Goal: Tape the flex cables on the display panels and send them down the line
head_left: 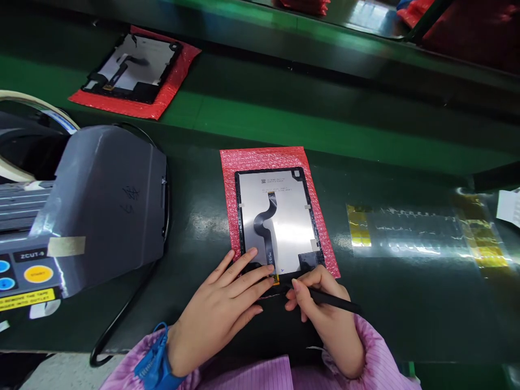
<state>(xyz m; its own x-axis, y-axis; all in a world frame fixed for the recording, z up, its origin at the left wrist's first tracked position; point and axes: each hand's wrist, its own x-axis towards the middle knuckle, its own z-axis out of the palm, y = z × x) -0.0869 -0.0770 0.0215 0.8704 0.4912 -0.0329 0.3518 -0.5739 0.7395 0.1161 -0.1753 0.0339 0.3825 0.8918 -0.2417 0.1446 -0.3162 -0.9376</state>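
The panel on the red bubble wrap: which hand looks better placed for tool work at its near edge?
Probably the right hand: it grips a slim black tool beside the panel's near edge. The left hand lies with fingers spread over the near left part, no tool visible in it.

Dark green bench (390, 309): red bubble-wrap sheet (264, 158) mid, grey tape dispenser (116, 189) left, clear film (414, 234) right.

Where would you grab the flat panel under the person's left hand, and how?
Probably by the long left and right edges of its black frame, one hand from each side. The panel lies flat on red bubble wrap, so edges seem the natural grip; a dark ribbon cable runs across its middle, best left untouched. The left hand covers part of the near edge.
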